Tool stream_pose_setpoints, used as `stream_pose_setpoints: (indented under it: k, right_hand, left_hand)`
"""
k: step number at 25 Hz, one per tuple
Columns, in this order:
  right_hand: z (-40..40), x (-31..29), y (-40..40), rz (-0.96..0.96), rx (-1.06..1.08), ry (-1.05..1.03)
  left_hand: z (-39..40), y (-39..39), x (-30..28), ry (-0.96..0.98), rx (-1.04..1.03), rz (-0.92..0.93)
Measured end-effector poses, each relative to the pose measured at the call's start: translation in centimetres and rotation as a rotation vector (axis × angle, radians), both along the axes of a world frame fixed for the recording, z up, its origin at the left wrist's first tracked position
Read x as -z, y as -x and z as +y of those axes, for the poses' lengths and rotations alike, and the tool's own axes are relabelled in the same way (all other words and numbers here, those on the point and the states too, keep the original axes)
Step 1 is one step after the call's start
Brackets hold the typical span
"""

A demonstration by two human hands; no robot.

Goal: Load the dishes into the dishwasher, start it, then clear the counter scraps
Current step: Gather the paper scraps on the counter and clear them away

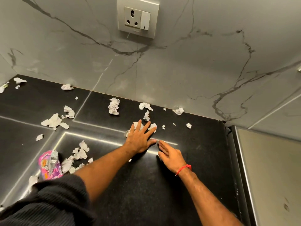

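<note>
Looking down from my head, my left hand (140, 139) lies flat with fingers spread on the black counter (146, 185), its fingertips pressing on a few crumpled paper scraps (152, 126), while my right hand (169, 154), a red thread (183, 169) round its wrist, rests open beside it with straight fingers and holds nothing. More white scraps are scattered to the left and along the marble wall (179, 70) under the socket (138, 17). A pink wrapper (49, 165) lies near my dark sleeve (53, 201); its print is too blurred to read.
</note>
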State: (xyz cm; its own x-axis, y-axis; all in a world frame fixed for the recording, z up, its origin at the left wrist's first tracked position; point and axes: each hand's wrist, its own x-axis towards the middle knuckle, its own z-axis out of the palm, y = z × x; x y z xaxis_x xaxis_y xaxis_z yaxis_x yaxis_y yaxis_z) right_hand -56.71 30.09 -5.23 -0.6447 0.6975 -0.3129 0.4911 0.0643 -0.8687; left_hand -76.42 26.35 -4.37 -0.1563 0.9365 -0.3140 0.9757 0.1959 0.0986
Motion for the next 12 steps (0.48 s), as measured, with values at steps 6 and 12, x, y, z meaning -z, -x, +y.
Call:
stream_pose_setpoints:
  k: [6, 12]
  right_hand:
    - [9.9, -2.7, -0.9, -0.188, 0.132, -0.757]
    - [12.0, -0.5, 5.0, -0.69, -0.15, -0.567]
  left_hand:
    - [-10.2, 1.6, -0.1, -0.021, -0.042, -0.059]
    - [-15.5, 1.0, 0.7, -0.05, -0.193, -0.085]
